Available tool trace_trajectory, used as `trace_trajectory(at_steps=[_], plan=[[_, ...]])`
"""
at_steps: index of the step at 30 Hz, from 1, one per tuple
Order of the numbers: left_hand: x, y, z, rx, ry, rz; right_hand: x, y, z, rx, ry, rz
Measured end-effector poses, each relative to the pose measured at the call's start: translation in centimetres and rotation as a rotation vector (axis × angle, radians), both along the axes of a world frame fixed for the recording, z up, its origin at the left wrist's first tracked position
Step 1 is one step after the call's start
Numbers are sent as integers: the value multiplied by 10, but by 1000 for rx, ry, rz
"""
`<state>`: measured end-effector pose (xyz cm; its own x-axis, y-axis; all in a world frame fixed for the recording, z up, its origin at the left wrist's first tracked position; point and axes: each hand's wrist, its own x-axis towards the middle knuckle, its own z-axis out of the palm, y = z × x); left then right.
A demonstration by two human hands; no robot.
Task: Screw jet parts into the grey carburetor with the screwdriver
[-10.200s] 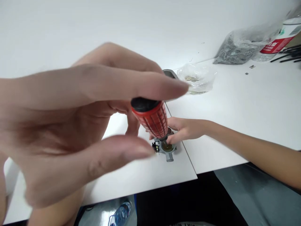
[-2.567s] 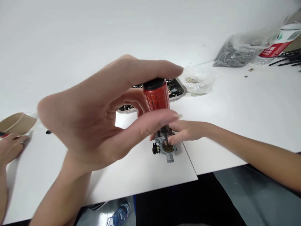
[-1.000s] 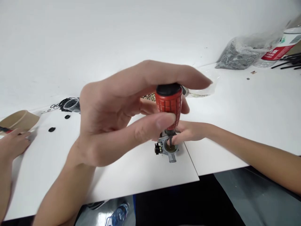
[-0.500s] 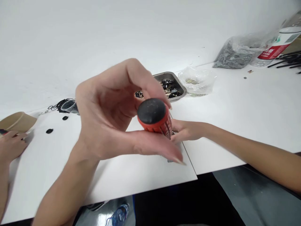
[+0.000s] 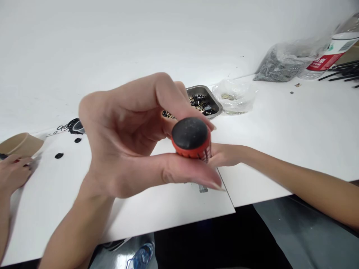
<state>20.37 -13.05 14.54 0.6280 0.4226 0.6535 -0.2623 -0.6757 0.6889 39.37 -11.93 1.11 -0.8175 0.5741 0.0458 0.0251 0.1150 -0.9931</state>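
Close to the camera, my left hand [image 5: 112, 138] grips a screwdriver [image 5: 191, 134] between thumb and curled fingers. Its ribbed handle is red, and the round black butt end faces me; the shaft is hidden behind it. Beyond the handle, low over the white table [image 5: 168, 213], is my right hand [image 5: 226, 154], its fingertips covered by the left thumb and the handle. The right fingers look pinched together on something small that I cannot make out. Just below the left thumb, a small grey clear piece [image 5: 203, 188] lies on the table.
A metal tray [image 5: 218, 106] of small black and brass parts stands behind my hands, beside a plastic bag [image 5: 235, 98]. Farther right are a bag of grey parts [image 5: 276, 63] and a bottle [image 5: 327, 56]. At left, another person's hand [image 5: 15, 173] is near a tan tub [image 5: 24, 144].
My left hand and the screwdriver's butt end have shifted slightly right, and the handle is seen more end-on. The clear piece under the thumb shows more. My right arm has hardly moved.
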Motion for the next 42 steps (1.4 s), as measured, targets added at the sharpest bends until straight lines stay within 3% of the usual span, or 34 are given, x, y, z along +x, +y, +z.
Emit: trace_trajectory(at_steps=[5,15,24,42], plan=[[-10,20,-6,204,95,-67,-1,0,-1,1,17,-5],[-5,12,-11,67,-54,-74,0,1,-5,46,21,-23],[-9,15,-12,147,-13,-16,-1,-1,-1,23,12,-20],[-13,15,-15,95,22,-36,1,-1,-1,40,-16,-36]])
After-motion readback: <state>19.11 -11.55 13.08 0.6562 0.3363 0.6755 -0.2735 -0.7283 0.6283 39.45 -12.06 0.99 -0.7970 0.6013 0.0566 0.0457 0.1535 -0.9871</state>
